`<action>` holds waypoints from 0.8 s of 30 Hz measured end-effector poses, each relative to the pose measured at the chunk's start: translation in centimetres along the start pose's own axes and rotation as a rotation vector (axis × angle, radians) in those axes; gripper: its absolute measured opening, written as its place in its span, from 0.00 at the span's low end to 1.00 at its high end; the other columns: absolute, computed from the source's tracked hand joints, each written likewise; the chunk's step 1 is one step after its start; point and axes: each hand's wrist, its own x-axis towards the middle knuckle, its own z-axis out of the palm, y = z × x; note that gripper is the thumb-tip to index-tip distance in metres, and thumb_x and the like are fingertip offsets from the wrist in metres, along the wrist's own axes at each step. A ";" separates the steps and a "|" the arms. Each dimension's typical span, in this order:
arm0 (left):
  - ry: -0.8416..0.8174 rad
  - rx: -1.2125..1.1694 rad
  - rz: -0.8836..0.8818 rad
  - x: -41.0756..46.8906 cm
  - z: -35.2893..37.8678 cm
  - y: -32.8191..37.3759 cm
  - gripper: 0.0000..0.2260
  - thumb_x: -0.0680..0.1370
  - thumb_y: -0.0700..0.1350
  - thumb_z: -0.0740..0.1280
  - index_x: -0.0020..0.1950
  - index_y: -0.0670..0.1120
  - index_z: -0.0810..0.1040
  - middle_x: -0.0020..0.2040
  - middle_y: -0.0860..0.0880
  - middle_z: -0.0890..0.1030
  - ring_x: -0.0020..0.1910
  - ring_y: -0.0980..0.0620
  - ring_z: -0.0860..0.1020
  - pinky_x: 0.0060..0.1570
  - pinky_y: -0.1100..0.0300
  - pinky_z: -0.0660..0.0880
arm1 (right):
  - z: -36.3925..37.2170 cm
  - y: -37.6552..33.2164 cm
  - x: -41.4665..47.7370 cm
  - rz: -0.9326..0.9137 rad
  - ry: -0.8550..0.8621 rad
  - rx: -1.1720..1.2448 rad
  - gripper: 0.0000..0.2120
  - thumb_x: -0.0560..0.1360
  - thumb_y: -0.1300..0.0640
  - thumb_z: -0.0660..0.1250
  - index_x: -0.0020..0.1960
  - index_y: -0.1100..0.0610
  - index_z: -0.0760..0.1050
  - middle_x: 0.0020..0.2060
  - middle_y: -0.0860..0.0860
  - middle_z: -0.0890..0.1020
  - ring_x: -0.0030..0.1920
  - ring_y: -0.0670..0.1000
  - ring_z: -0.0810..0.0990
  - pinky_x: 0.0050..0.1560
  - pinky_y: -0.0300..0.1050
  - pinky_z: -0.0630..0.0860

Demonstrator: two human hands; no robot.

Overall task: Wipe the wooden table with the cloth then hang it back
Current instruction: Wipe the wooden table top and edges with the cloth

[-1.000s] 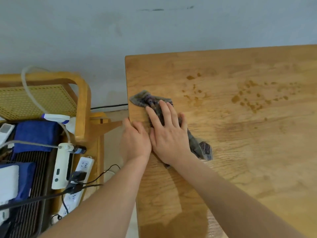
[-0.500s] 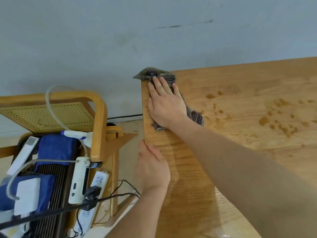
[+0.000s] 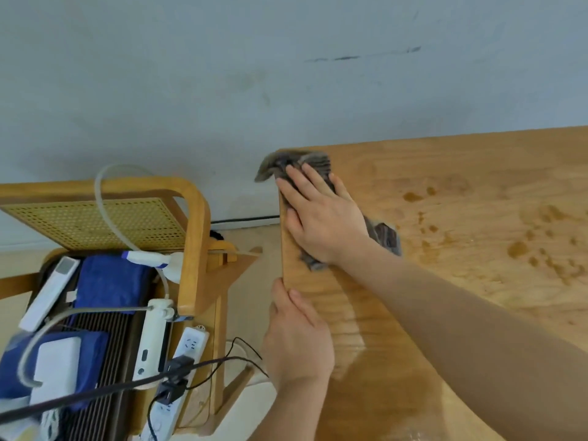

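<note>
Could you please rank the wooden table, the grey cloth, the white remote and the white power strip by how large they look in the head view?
1. Wooden table, by far the largest.
2. Grey cloth, though the right hand covers much of it.
3. White remote and white power strip look alike; unsure.

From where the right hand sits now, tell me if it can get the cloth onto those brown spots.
Probably yes. The right hand presses the cloth flat at the table's far left corner, and bare wood lies between it and the brown spots. Nothing blocks a sweep right.
</note>
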 end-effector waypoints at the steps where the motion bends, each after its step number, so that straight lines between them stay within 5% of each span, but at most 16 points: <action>1: -0.012 0.004 -0.009 0.0 -0.1 0.0 0.23 0.78 0.55 0.39 0.66 0.52 0.65 0.47 0.49 0.80 0.39 0.48 0.79 0.35 0.55 0.73 | 0.0 0.0 1.9 0.044 0.019 0.003 0.26 0.81 0.46 0.48 0.78 0.48 0.55 0.79 0.47 0.55 0.78 0.51 0.50 0.76 0.58 0.48; 6: -0.019 0.020 -0.020 0.4 0.0 0.3 0.23 0.79 0.55 0.40 0.68 0.52 0.64 0.51 0.49 0.80 0.42 0.48 0.79 0.37 0.56 0.73 | 0.1 -0.6 4.3 0.098 0.059 0.014 0.26 0.82 0.48 0.46 0.79 0.51 0.54 0.79 0.50 0.54 0.79 0.52 0.49 0.77 0.57 0.46; 9: -0.009 0.021 -0.005 0.0 -0.4 0.2 0.23 0.79 0.54 0.40 0.69 0.51 0.64 0.50 0.48 0.80 0.38 0.49 0.77 0.36 0.56 0.73 | 0.5 -1.0 -2.9 0.133 0.060 -0.009 0.27 0.81 0.49 0.47 0.78 0.54 0.57 0.78 0.53 0.57 0.78 0.55 0.52 0.76 0.60 0.52; 13: 0.008 0.008 -0.015 0.3 -0.2 0.5 0.22 0.81 0.53 0.43 0.71 0.49 0.63 0.55 0.44 0.80 0.45 0.43 0.80 0.37 0.56 0.70 | 0.6 -1.1 -14.1 0.152 -0.019 -0.011 0.27 0.78 0.49 0.53 0.76 0.54 0.63 0.77 0.53 0.62 0.77 0.56 0.57 0.73 0.60 0.59; 17: 0.000 -0.002 0.006 0.1 -0.2 0.2 0.22 0.80 0.54 0.41 0.69 0.50 0.64 0.53 0.46 0.80 0.42 0.45 0.79 0.34 0.57 0.69 | 0.2 -0.2 -11.0 0.212 0.049 -0.011 0.26 0.77 0.47 0.57 0.73 0.54 0.67 0.69 0.55 0.71 0.66 0.59 0.68 0.65 0.61 0.68; 24: 0.012 0.016 0.013 0.4 0.1 0.1 0.23 0.79 0.54 0.41 0.67 0.50 0.66 0.49 0.48 0.80 0.36 0.50 0.74 0.30 0.60 0.66 | -0.7 2.2 4.2 0.325 0.057 0.016 0.31 0.80 0.44 0.48 0.79 0.54 0.51 0.79 0.54 0.52 0.78 0.56 0.48 0.76 0.59 0.46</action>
